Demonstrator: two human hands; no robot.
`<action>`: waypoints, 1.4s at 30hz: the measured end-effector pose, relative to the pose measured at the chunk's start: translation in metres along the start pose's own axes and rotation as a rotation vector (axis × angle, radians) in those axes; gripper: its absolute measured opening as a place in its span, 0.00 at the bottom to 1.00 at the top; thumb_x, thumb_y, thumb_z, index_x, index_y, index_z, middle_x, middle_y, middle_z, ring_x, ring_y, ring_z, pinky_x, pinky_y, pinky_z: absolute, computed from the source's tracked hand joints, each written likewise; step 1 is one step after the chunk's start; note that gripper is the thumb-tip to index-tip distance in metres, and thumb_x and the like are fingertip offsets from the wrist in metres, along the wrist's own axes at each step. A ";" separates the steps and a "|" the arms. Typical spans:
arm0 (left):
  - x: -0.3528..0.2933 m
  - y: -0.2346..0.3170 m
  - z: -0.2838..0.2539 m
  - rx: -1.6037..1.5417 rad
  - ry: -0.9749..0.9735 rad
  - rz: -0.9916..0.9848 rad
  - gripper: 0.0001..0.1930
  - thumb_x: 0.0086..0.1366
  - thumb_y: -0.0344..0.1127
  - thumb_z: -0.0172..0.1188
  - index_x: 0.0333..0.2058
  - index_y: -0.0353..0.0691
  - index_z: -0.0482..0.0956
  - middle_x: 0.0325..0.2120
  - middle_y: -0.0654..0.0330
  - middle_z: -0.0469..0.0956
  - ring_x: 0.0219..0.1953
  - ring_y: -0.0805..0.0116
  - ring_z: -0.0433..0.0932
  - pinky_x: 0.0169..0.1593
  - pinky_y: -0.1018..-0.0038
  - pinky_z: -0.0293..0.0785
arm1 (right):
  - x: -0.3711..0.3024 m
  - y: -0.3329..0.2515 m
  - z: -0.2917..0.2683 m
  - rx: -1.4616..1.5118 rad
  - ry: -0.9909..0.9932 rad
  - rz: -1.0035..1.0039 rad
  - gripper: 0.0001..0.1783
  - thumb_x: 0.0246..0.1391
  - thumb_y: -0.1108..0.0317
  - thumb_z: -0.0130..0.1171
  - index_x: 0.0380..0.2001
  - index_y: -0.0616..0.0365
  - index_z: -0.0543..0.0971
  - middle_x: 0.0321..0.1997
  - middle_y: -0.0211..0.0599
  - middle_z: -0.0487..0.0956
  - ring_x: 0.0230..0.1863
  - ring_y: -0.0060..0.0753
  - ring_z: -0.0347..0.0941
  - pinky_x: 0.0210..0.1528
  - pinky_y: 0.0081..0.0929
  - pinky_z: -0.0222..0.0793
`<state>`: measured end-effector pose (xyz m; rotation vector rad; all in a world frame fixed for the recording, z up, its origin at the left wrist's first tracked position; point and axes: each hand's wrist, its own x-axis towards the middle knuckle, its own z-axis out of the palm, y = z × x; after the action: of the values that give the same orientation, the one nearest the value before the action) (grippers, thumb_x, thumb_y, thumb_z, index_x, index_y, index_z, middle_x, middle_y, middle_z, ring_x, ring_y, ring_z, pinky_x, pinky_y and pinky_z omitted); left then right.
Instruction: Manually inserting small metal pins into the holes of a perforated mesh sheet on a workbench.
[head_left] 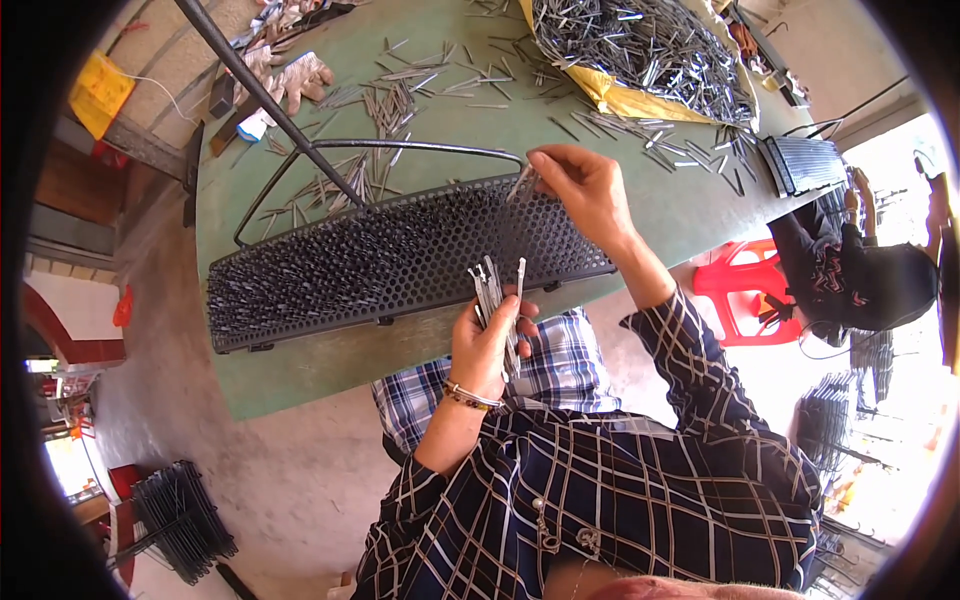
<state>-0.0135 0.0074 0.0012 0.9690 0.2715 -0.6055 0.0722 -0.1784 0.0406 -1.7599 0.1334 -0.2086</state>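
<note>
Before me on the green table lies a long black perforated rack [430,255] with a bent metal frame along its far side. Dark thin pieces stand crowded in its left part; toward the right its round holes show. My left hand [485,345], at the rack's near edge, is closed around a bundle of thin grey metal strips [488,290], their ends fanned upward. Over the rack's right half, the thumb and fingers of my right hand [585,190] pinch together on a thin metal strip [520,185], blurred at its lower end.
A yellow sack [640,70] heaped with metal strips lies at the far right of the table [290,390]. Loose strips [395,105] are scattered behind the rack. Work gloves [295,85] lie far left. Another person [850,260] sits at the right beside a red stool [740,290].
</note>
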 end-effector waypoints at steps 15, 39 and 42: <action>-0.005 -0.001 0.001 0.056 -0.020 -0.064 0.10 0.62 0.34 0.56 0.41 0.38 0.72 0.29 0.58 0.77 0.25 0.75 0.74 0.21 0.82 0.68 | 0.016 0.019 0.010 -0.400 -0.067 -0.388 0.10 0.53 0.71 0.57 0.36 0.66 0.78 0.31 0.40 0.80 0.29 0.26 0.77 0.33 0.23 0.73; -0.005 -0.003 0.001 0.078 -0.001 -0.093 0.11 0.62 0.35 0.56 0.41 0.38 0.73 0.30 0.59 0.77 0.26 0.75 0.75 0.21 0.82 0.69 | 0.014 0.028 0.007 -0.623 0.033 -0.655 0.09 0.49 0.70 0.60 0.34 0.62 0.79 0.34 0.40 0.78 0.32 0.31 0.76 0.35 0.25 0.72; -0.007 -0.001 -0.004 0.006 0.004 0.008 0.10 0.63 0.36 0.55 0.41 0.39 0.73 0.30 0.59 0.77 0.26 0.76 0.75 0.21 0.83 0.69 | -0.001 0.006 0.008 -0.393 -0.085 -0.313 0.10 0.51 0.68 0.60 0.35 0.63 0.79 0.33 0.38 0.78 0.34 0.28 0.76 0.37 0.25 0.71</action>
<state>-0.0200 0.0125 0.0017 0.9768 0.2688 -0.5975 0.0736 -0.1715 0.0330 -2.1753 -0.1760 -0.3519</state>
